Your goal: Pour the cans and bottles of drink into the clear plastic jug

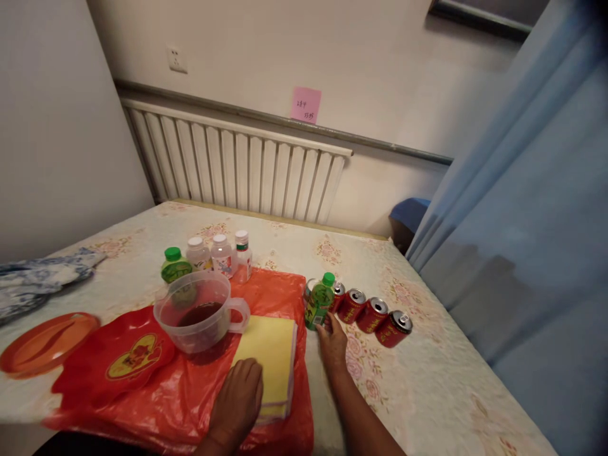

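Observation:
My right hand (333, 345) is closed on the lower part of a green plastic bottle (320, 301) with a green cap, which stands nearly upright. Right beside it is a row of several red drink cans (372, 315), and a paler can (310, 287) is partly hidden behind it. My left hand (240, 392) rests with curled fingers on the near left part of a stack of yellow paper (270, 354); nothing shows in its grip. The stack lies on a red plastic bag (285, 294). Left of it stands a clear plastic jug (197, 313) with dark liquid inside.
Behind the jug stand another green bottle (175, 265) and several clear bottles with white caps (222, 256). A red wavy-edged tray (95, 367) and an orange lid (47, 342) lie at left. Blue-patterned cloth (42, 275) is at the far left, a blue curtain (517, 221) at right.

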Demonstrator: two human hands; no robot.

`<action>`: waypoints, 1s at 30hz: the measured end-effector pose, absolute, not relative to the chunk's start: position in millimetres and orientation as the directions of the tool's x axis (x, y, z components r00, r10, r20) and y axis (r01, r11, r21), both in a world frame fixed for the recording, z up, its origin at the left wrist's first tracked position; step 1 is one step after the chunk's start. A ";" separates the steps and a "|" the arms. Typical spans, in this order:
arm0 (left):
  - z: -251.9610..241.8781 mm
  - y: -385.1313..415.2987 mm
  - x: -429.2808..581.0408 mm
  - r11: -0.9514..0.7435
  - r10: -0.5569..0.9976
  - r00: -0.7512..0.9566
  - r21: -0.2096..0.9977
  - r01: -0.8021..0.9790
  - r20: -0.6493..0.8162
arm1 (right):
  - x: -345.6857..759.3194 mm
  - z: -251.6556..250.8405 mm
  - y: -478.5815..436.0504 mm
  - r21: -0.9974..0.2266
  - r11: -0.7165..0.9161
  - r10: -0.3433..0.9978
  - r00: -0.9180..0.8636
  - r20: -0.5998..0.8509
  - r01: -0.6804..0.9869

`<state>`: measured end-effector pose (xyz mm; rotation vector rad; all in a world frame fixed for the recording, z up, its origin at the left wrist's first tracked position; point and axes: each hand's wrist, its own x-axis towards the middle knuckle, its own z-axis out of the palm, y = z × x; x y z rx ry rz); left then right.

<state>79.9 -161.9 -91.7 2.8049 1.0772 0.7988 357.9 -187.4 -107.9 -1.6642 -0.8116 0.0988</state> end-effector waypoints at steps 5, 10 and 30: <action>-90.8 -161.7 80.7 -0.766 0.618 0.619 0.196 0.612 0.485 | 358.4 -110.0 -186.0 -0.899 -0.033 0.546 0.761 0.350 0.437; -88.4 -162.1 81.1 -0.767 0.619 0.613 0.211 0.606 0.491 | 358.8 -112.5 -184.9 -0.907 -0.027 0.539 0.770 0.340 0.419; -93.0 -163.5 80.3 -0.757 0.634 0.610 0.217 0.616 0.475 | 358.0 -114.8 -185.5 -0.913 -0.042 0.543 0.776 0.320 0.406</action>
